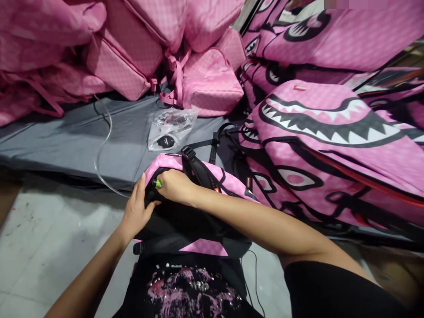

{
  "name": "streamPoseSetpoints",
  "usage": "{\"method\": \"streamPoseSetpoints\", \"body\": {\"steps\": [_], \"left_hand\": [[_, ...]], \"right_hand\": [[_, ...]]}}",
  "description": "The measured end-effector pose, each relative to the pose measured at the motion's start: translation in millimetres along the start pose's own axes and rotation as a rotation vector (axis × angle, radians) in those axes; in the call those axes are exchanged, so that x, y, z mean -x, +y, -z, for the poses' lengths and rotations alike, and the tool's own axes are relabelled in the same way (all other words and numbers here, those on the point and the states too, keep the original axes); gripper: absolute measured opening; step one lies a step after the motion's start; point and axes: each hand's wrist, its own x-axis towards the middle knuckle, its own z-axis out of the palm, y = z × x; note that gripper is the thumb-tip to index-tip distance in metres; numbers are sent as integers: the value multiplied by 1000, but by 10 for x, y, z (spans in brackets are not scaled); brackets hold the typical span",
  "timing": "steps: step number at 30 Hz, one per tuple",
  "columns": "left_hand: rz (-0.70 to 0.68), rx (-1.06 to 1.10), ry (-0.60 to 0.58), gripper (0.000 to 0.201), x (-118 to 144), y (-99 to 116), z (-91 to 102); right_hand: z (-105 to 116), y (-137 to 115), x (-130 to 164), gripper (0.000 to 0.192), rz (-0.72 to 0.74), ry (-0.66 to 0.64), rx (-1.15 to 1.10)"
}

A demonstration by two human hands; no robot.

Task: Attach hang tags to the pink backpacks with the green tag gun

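A pink and black backpack (195, 221) lies across my lap and leans against the table edge. My left hand (137, 212) grips its left edge, with the thumb toward the black inner side and the fingers along the outside. Close by, my right hand (174, 185) is closed around a small green and dark object (157, 182), whose kind I cannot make out because the fingers cover most of it. It is held at the dark part of the backpack near its upper left corner. A black strap with a buckle (188, 152) runs over the pink panel beside my right wrist.
A grey-covered table (73, 137) stands ahead. On it lie a clear plastic bag with a black tag (165, 141) and several pink checked backpacks (212, 84). Pink shark-mouth backpacks (318, 123) are piled at right. A thin pale tube (99, 163) hangs over the edge.
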Motion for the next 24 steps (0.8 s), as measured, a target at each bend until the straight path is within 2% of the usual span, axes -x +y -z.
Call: {"method": "streamPoseSetpoints", "body": {"steps": [6,13,15,24], "left_hand": [[-20,1,-22,91,-1,-32,32],[-29,23,-25,94,-17,-27,31],[-24,20,-26,95,-32,-18,18],[-29,47,0,93,-56,-43,-8]], "right_hand": [[-90,-27,-14,18,66,68,16],[-121,0,125,16,-76,156,-42],[-129,44,126,19,-71,180,-13],[-135,247,28,30,344,123,199]]}}
